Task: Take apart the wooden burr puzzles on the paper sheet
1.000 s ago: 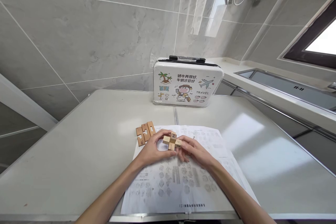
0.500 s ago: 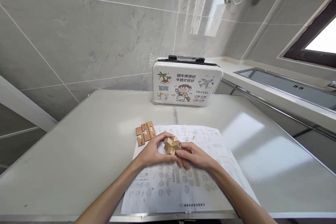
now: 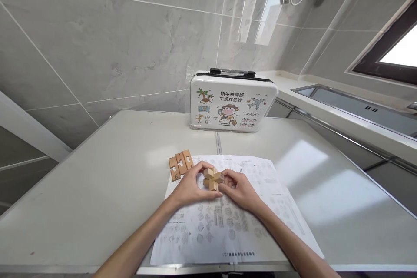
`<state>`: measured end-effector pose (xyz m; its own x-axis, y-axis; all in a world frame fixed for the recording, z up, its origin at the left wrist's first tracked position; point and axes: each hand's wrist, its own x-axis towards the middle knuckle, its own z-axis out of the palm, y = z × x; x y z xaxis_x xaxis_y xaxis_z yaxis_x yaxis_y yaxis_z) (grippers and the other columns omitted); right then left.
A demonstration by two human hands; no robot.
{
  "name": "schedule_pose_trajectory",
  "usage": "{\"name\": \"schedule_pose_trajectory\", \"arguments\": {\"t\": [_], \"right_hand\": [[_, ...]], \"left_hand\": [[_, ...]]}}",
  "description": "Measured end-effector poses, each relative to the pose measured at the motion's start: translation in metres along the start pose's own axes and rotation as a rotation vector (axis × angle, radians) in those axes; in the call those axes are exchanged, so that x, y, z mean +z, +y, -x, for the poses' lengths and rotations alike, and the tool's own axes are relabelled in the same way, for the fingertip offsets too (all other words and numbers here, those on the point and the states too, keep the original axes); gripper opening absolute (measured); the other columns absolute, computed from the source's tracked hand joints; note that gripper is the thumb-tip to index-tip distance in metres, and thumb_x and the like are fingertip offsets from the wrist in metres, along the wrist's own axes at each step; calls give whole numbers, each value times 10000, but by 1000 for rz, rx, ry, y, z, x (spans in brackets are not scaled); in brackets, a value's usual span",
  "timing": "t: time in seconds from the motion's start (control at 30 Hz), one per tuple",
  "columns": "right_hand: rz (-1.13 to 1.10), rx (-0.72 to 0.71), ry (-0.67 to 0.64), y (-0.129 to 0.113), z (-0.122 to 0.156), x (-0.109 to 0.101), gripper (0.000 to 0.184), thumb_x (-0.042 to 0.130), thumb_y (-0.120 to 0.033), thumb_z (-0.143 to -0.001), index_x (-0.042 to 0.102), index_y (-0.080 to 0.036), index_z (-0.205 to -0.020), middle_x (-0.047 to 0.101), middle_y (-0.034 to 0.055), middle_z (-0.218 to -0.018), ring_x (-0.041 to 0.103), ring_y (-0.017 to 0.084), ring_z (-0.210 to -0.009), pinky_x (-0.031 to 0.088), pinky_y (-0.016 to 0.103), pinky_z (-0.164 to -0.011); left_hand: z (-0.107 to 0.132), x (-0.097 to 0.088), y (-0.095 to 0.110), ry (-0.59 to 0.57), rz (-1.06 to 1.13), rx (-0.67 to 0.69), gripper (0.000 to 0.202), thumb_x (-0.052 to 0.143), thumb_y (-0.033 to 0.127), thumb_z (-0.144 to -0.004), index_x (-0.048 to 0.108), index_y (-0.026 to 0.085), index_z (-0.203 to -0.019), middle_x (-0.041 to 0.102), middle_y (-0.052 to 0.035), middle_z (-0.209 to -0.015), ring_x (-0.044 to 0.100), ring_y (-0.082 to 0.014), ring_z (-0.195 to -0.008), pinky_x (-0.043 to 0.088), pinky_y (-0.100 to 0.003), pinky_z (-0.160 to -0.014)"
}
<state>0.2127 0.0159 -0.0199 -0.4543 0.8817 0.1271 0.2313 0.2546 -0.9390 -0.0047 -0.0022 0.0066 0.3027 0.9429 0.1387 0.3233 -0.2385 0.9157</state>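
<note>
A wooden burr puzzle (image 3: pixel 213 179) of interlocking light bars is held between both hands above a printed sheet (image 3: pixel 241 234). My left hand (image 3: pixel 192 186) grips it from the left, thumb along its near side and fingers behind. On the other side my right hand (image 3: pixel 239 187) pinches the puzzle's right end, its fingers curled. A dark mark shows on the bar at that end. Left of my left hand, several flat wooden pieces (image 3: pixel 181 163) with cut-out slots and written marks lie side by side, partly at the sheet's corner.
A white case (image 3: pixel 232 102) with cartoon prints and a black handle stands at the table's back. The folding table (image 3: pixel 97 182) has a seam down its middle. To the right is a counter with a sink (image 3: pixel 365 104); a tiled wall rises behind.
My right hand's fingers have curled in and moved slightly up around the puzzle's right end. The puzzle has turned a little. My left hand keeps its hold.
</note>
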Motion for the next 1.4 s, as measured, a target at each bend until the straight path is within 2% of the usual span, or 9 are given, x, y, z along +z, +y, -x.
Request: {"name": "schedule_pose_trajectory", "arguments": {"t": [0.17,0.27,0.37,0.5,0.63,0.83,1.03,1.27,1.4], "right_hand": [[-3,-8,50,5,0,4,89,689,-302,-900,665,-233,-949,521,-58,-603,455,147,-568,371,271,-578],[-15,-14,43,6,0,5,101,681,-322,-917,652,-234,-956,515,-58,-604,458,151,-569,369,279,-583],[-27,-5,13,7,0,4,155,651,-361,-953,650,-236,-1044,526,-55,-628,470,154,-575,375,282,-583],[-60,13,10,6,1,3,287,644,-362,-961,605,-246,-1221,626,-24,-779,540,155,-618,414,283,-595],[-63,-1,21,1,1,2,354,659,-365,-952,605,-260,-1286,665,12,-924,553,148,-638,439,286,-605],[-50,-32,94,0,1,-1,285,663,-410,-966,695,-264,-1208,648,4,-819,525,161,-630,432,297,-617],[-10,-59,121,5,0,-2,259,619,-449,-1008,694,-248,-1153,614,-7,-721,506,167,-583,397,308,-602],[-9,11,147,12,-2,0,250,584,-464,-1025,614,-243,-1138,633,-4,-755,592,185,-590,454,329,-623],[76,16,220,13,-4,0,239,612,-458,-1010,630,-245,-1117,683,39,-876,611,203,-678,457,333,-628]], "left_hand": [[1,2,1,-13,-3,-16,588,926,450,-687,579,245,-1116,682,-62,-1201,659,-252,-1054,518,-374,-945],[2,2,1,-12,-32,-32,574,915,459,-692,582,247,-1109,694,-52,-1147,661,-247,-1013,523,-364,-903],[2,3,2,7,-69,-71,536,882,473,-725,584,247,-1108,706,-36,-1074,664,-236,-951,525,-346,-839],[2,5,2,58,-114,-103,542,857,484,-753,584,249,-1158,710,-42,-1095,668,-244,-965,520,-346,-828],[2,5,1,71,-144,-106,589,858,510,-755,588,259,-1215,702,-55,-1158,668,-259,-1018,523,-361,-864],[2,5,0,72,-169,-97,612,858,530,-745,599,268,-1234,704,-55,-1181,669,-281,-1074,533,-386,-901],[0,3,2,137,-176,-84,576,864,505,-749,591,263,-1194,717,-51,-1156,682,-276,-1054,532,-406,-927],[-5,-4,1,283,11,-145,612,871,495,-753,558,247,-1217,732,-88,-1204,703,-288,-1127,530,-451,-1021],[-6,-3,0,302,32,-128,608,873,466,-756,552,244,-1222,739,-81,-1198,715,-279,-1134,537,-447,-1042]]}}
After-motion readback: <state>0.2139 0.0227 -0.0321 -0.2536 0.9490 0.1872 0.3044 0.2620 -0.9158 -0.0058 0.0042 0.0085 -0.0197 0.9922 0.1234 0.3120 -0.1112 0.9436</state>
